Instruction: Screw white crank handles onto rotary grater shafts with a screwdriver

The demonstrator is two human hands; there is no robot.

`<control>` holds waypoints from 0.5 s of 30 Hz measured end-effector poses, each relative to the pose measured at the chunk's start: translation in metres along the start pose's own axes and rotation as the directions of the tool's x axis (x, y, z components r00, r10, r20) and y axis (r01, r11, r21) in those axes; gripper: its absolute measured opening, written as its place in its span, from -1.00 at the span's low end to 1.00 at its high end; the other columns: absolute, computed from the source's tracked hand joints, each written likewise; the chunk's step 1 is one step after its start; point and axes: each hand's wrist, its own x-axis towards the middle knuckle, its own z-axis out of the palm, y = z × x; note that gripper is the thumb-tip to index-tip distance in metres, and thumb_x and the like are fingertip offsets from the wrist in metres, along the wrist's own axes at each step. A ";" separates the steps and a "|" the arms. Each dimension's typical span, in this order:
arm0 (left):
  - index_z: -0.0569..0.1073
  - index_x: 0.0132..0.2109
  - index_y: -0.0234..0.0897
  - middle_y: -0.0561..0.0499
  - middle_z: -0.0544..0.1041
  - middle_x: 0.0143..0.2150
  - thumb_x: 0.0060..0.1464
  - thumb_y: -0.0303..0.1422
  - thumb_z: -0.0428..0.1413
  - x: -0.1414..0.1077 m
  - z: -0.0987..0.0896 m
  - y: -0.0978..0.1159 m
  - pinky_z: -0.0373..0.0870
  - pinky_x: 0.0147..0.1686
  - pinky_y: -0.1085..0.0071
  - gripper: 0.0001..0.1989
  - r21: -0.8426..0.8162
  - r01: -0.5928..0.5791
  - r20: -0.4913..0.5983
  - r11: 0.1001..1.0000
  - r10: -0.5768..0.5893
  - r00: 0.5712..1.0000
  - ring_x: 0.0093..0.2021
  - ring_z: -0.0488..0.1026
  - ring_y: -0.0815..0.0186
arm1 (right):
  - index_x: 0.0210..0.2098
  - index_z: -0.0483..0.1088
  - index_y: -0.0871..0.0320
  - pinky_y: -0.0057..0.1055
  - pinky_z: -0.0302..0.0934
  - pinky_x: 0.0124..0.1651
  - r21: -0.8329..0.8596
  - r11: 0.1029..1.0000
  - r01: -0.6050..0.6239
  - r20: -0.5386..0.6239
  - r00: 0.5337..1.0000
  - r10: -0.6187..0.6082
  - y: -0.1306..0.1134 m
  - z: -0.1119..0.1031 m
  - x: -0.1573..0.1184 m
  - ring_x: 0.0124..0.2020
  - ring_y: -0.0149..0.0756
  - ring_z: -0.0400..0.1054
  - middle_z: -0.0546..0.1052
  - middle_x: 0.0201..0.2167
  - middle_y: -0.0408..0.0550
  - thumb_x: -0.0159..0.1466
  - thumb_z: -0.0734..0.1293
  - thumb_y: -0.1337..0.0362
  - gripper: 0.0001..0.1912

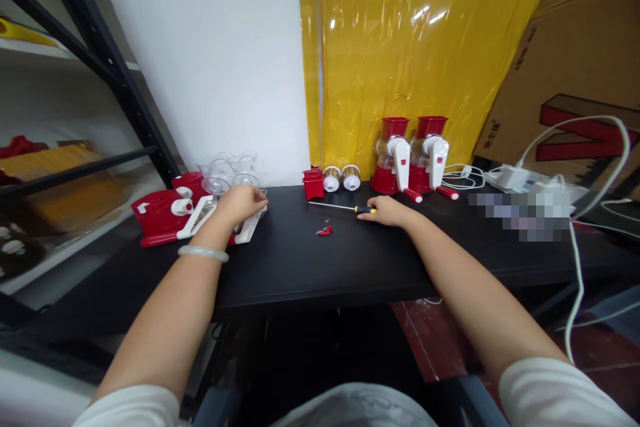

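My right hand (pixel 389 211) grips the yellow-and-black handle of a screwdriver (pixel 333 205), whose long metal shaft points left just over the black table. My left hand (pixel 241 204), fingers pinched together, is over a white crank handle (pixel 250 227) at the left; whatever the pinch holds is too small to make out. Beside it lie red machine bases (pixel 163 215) and several clear plastic housings (pixel 227 170). A small red part (pixel 325 231) with tiny bits near it lies below the screwdriver shaft. Behind the shaft are a red hopper (pixel 313 185) and two white-ended metal drums (pixel 341 178).
Two assembled red-and-white rotary graters (pixel 410 157) stand at the back right. White cables and a power strip (pixel 515 177) lie at the far right, before a large cardboard box (pixel 575 67). A black metal shelf (pixel 107 67) borders the left side.
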 end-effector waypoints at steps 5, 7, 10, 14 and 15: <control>0.61 -0.33 -0.19 -0.09 0.66 -0.27 -0.12 -0.23 0.15 -0.002 -0.015 -0.014 0.40 -0.20 0.30 -0.78 -0.013 0.072 -0.032 0.997 -0.073 0.997 -0.19 0.57 0.05 | -0.33 0.44 0.17 -0.42 0.15 -0.30 -0.010 1.000 0.006 0.003 1.000 -0.006 0.001 0.000 0.001 -0.27 -0.20 0.44 0.56 -0.32 0.04 0.21 0.35 -0.09 -0.59; 0.62 -0.32 -0.19 -0.07 0.66 -0.28 -0.15 -0.23 0.17 -0.004 -0.023 -0.021 0.39 -0.22 0.31 -0.77 -0.014 0.129 -0.014 0.992 -0.130 0.991 -0.20 0.57 0.06 | -0.33 0.44 0.17 -0.42 0.15 -0.30 -0.012 1.000 0.005 0.003 1.000 -0.005 0.001 0.000 0.001 -0.27 -0.20 0.44 0.56 -0.32 0.04 0.21 0.35 -0.09 -0.59; 0.64 -0.28 -0.18 -0.05 0.66 -0.27 -0.19 -0.26 0.18 -0.007 -0.032 -0.029 0.39 -0.26 0.33 -0.74 0.021 0.204 0.073 0.979 -0.205 0.976 -0.21 0.57 0.08 | -0.31 0.45 0.18 -0.42 0.15 -0.32 -0.008 1.000 0.002 0.001 1.000 -0.002 0.002 0.001 0.001 -0.28 -0.21 0.44 0.56 -0.32 0.04 0.21 0.35 -0.10 -0.57; 0.65 -0.24 -0.13 -0.03 0.67 -0.18 -0.24 -0.31 0.21 -0.008 -0.032 -0.035 0.39 -0.25 0.31 -0.69 0.099 0.286 0.089 0.953 -0.295 0.951 -0.18 0.56 0.06 | -0.33 0.44 0.17 -0.42 0.14 -0.33 -0.004 1.000 0.005 -0.005 1.000 -0.005 0.003 0.002 0.002 -0.30 -0.21 0.44 0.56 -0.34 0.02 0.20 0.35 -0.10 -0.58; 0.66 -0.27 -0.13 -0.04 0.67 -0.18 -0.26 -0.31 0.22 -0.007 -0.030 -0.038 0.39 -0.26 0.30 -0.70 0.093 0.288 0.080 0.953 -0.295 0.952 -0.19 0.56 0.04 | -0.33 0.44 0.16 -0.42 0.14 -0.33 -0.004 1.000 0.005 -0.006 1.000 -0.006 0.003 0.002 0.002 -0.30 -0.21 0.43 0.55 -0.34 0.02 0.20 0.35 -0.10 -0.58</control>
